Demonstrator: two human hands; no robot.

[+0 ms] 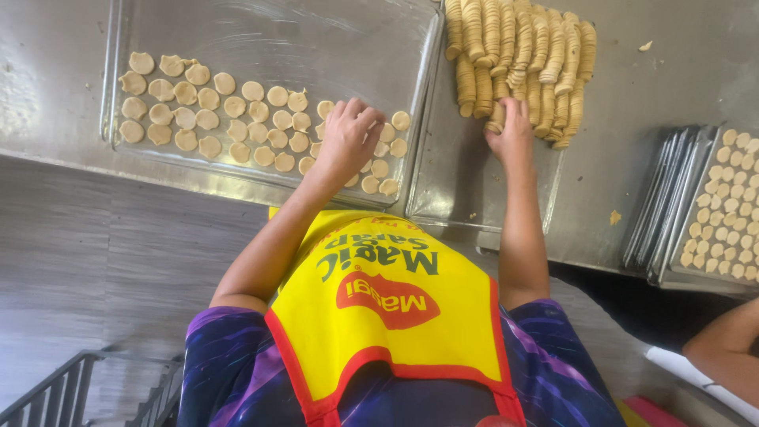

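Stainless steel is covering the whole surface point(55, 87), and a shallow metal baking tray point(316, 39) is lying on it in the head view, serving as the landmark here. Inside the tray, along its near half, pale round dough discs point(205, 119) are sitting flat in loose rows, most of them just beside or touching one another. The left hand point(348, 138) is resting over the discs at the tray's near right corner, fingers curled down onto them; whether it is actually pinching one cannot be told, since the fingertips are hidden under the knuckles. Just right of the tray, on a second flat metal sheet point(458, 182), long stacked rolls of dough discs point(522, 55) are lying on their sides, packed tight against each other. The right hand point(512, 134) is reaching to the near end of that pile, fingers closing around the end of one short stack point(498, 119). Further right of the tray, well apart from it, several empty trays are leaning in a stack point(664, 198), and beside them another tray filled with discs point(723, 205) is sitting. Another person's forearm point(723, 348) is showing at the lower right edge. A yellow apron with red trim point(387, 316) is hanging below the tray's near edge.
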